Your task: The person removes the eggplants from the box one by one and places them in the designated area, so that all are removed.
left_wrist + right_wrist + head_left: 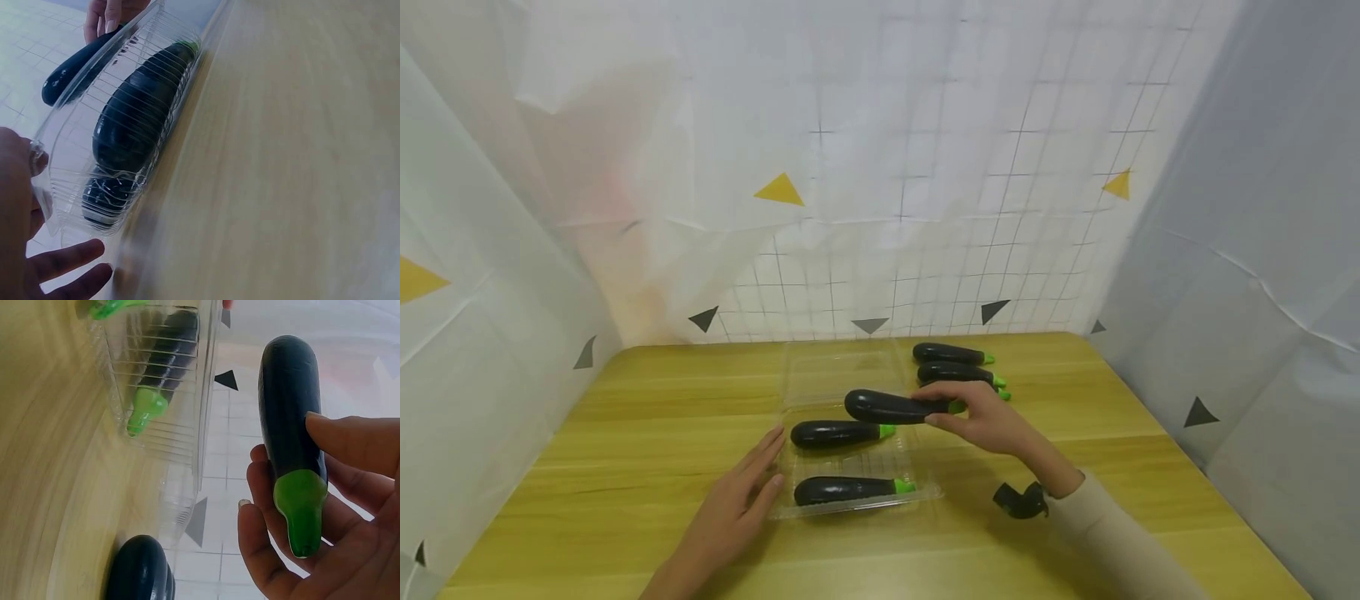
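My right hand (977,412) grips a dark eggplant (883,407) near its green stem end, thumb on one side and fingers on the other. It is held above a clear plastic clamshell box (880,458) with its lid folded back. Inside the box lie two more eggplants, one toward the back (833,434) and one at the front (842,490), green stems to the right. At the box's left side rests my left hand (733,508), its fingers extended and touching the edge. In the left wrist view, some left fingers (84,253) are spread beside the box.
Several other eggplants (951,353) lie on the wooden table (655,433), behind my right hand. A small black curved object (1021,501) appears near the right wrist. White sheeting (865,167) with grid lines and triangle marks encloses the table at the back and sides.
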